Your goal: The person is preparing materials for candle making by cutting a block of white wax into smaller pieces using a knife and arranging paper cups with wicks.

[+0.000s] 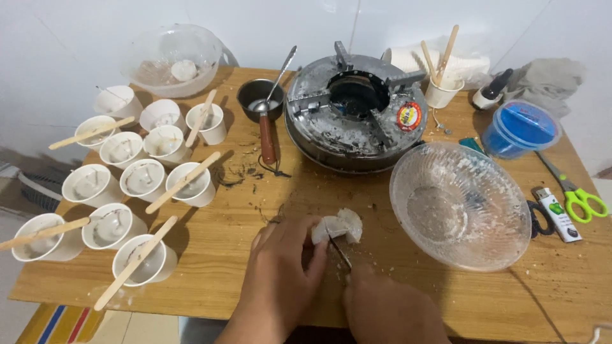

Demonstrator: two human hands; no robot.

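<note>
We see a wooden table (pixel 255 267) crowded on three sides. Toward the left edge stands a cluster of white paper cups (pixel 143 179) filled with pale wax, several bridged by wooden sticks (pixel 183 182). At the far left corner sits a clear plastic bowl (pixel 173 58). At the far middle stands a round metal gas burner (pixel 355 114), with a small saucepan (pixel 260 99) and its spoon just beside it on the left. Right of centre lies a large ribbed glass bowl (pixel 460 205), dusted white inside. Along the right edge we find a blue lidded tub (pixel 521 127), green-handled scissors (pixel 577 194) and a lighter (pixel 556 214).

At the near edge, middle, the left hand (pixel 280 271) curls its fingers closed around a pale wax lump (pixel 338 227); the lump protrudes above the fingertips and rests on the table. The right hand (pixel 386 309) is closed on a thin dark blade (pixel 340 250), whose tip touches the lump's lower side. We cannot tell the exact kind of tool.

Open tabletop lies between the hands and the burner, marked with dark crumbs. The glass bowl stands near the lump on the right; the nearest cups are well apart on the left. The near left corner is bare wood.
</note>
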